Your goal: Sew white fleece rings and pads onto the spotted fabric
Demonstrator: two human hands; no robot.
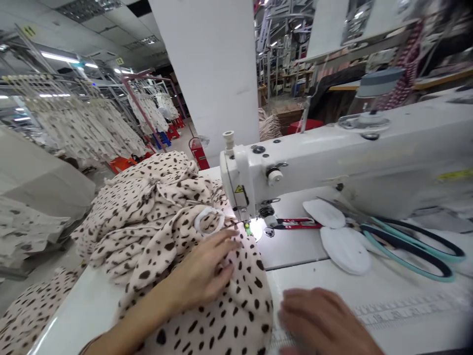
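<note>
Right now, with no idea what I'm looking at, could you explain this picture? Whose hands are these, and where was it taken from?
This picture comes from a camera worn on a person's head, looking forward and down, so these are that person's own hands. Their left hand lies flat on spotted fabric, which is bunched up by the needle of a white sewing machine. Their right hand is blurred, beside the fabric over the white table, and shows nothing held. To the right on the table lie red snips, scissors with teal handles and two round white pads. In the background, racks of pale garments hang in a workroom.
</note>
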